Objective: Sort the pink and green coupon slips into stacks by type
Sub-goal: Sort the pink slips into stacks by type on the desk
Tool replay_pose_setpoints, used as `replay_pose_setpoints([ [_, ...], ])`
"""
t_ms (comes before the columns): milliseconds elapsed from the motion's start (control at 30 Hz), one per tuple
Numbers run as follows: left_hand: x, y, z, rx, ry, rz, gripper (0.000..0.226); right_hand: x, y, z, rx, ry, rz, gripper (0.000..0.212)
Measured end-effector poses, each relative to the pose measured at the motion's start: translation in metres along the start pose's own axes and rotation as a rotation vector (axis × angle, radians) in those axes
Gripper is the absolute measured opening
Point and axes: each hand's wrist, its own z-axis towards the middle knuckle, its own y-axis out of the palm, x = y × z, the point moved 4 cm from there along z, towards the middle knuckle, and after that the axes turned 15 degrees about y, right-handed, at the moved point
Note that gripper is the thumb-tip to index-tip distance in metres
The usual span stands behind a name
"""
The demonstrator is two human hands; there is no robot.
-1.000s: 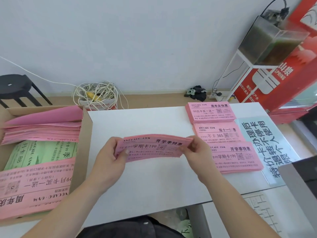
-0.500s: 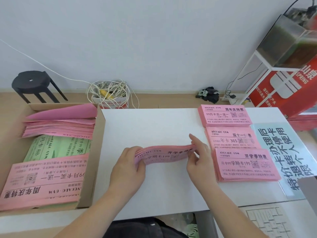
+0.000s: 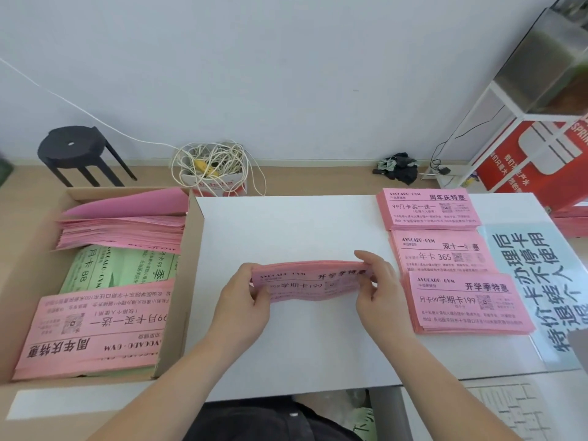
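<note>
Presently, a bundle of pink slips (image 3: 313,281) is held crosswise over the middle of the white counter (image 3: 286,230), with its printed face toward the person and its length bowed slightly upward. The left hand (image 3: 241,300) grips the bundle's left end, fingers curled round it. The right hand (image 3: 377,291) pinches the right end between thumb and fingers, with the index finger raised over the top edge. The bundle's lower edge sits very close to the counter; contact cannot be confirmed. Its heading matches that of the near stack (image 3: 466,302), which lies just right of the right hand.

Containers: one cardboard box (image 3: 192,281) stands at the counter's left edge.
- **Far end:** a loose pink pile (image 3: 124,230), its top sheet curled up.
- **Middle:** green slips (image 3: 117,268), partly covered by the pink slips on either side.
- **Near end:** a pink stack (image 3: 95,329), its print upside down to the person.

On the right of the counter, three sorted piles lie in a column: the far stack (image 3: 428,208), the middle stack (image 3: 442,251) and the near stack. A blue sheet (image 3: 534,281) lies beside them at the right.

Change noted: one second ago the bundle was held higher, with its face more fully in view. It has since been lowered toward the counter. Half a second ago it was already low, and the grip is much the same now. The box contents and the three sorted stacks are unchanged.
</note>
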Motion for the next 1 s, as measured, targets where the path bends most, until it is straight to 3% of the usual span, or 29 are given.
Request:
replay_pose_setpoints([
  [233, 0.016, -0.004, 0.022, -0.11, 0.176, 0.303, 0.018, -0.024, -0.031, 0.019, 0.005, 0.059, -0.101, 0.057],
  [400, 0.061, 0.019, 0.033, -0.281, 0.009, -0.075, 0.019, -0.012, -0.08, 0.023, 0.208, 0.329, 0.04, 0.046],
  [567, 0.098, 0.073, 0.037, -0.404, -0.053, -0.259, 0.01, 0.016, -0.132, 0.028, 0.34, 0.476, -0.001, 0.026],
  [767, 0.125, 0.154, 0.044, -0.472, -0.073, -0.356, 0.007, 0.057, -0.185, 0.053, 0.403, 0.57, -0.162, 0.034],
  [1000, 0.133, 0.211, 0.044, -0.388, -0.136, -0.387, 0.021, 0.094, -0.193, 0.06, 0.383, 0.717, -0.372, 0.068],
])
